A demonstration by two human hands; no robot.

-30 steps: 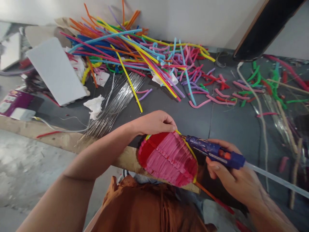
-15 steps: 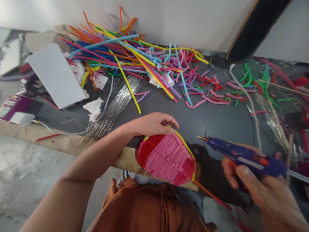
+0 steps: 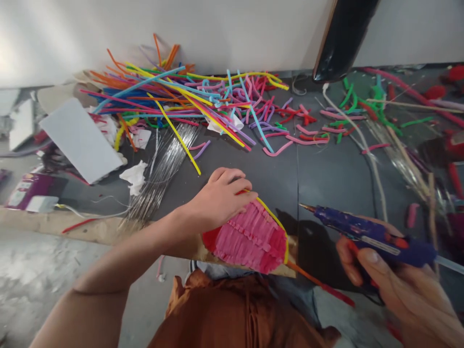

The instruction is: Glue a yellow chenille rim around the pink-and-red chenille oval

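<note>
fuzzy pink-and-red piece [image 3: 250,237] lies over the near edge of the dark table [image 3: 326,179], its visible face filled with ridged rows and a yellow strip [image 3: 271,214] fixed along its far right rim down to the orange stem [image 3: 308,274]. the left hand [image 3: 224,200] covers its far left part, though whether it pinches i cannot tell, while the right hand [image 3: 402,285] grasps a blue glue gun [image 3: 369,232], tip apart from the piece. its near rim shows no yellow, so edging looks unfinished.
</note>
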